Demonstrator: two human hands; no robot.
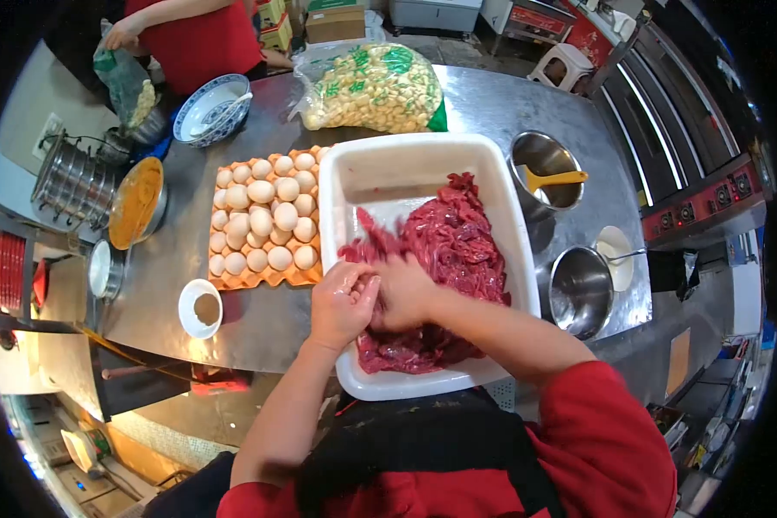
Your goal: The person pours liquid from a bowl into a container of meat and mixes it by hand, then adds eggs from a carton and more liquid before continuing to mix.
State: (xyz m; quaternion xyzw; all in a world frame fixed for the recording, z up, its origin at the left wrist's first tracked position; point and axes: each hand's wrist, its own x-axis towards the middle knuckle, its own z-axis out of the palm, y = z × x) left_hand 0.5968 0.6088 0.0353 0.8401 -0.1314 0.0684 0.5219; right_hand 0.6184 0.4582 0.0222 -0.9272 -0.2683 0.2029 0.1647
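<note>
A white plastic tub point(520, 285) stands in front of me, with dark red sliced raw meat point(453, 237) heaped mostly along its right and near sides. My right hand point(403, 292) reaches down into the meat; its fingers are smeared by motion and partly hidden. Loose strips of meat stick up just beyond it, also blurred. Over the tub's left wall, my left hand point(344, 300) is closed with its fingers curled in, close beside the right hand. Whatever it may hold is hidden.
Left of the tub lies an orange egg tray point(274, 278) with several eggs. A small white bowl point(187, 302) holds brown powder. Metal bowls point(581, 293) stand on the right. Behind is a bag of pale pieces point(375, 91). Another person in red point(203, 47) stands beyond the table.
</note>
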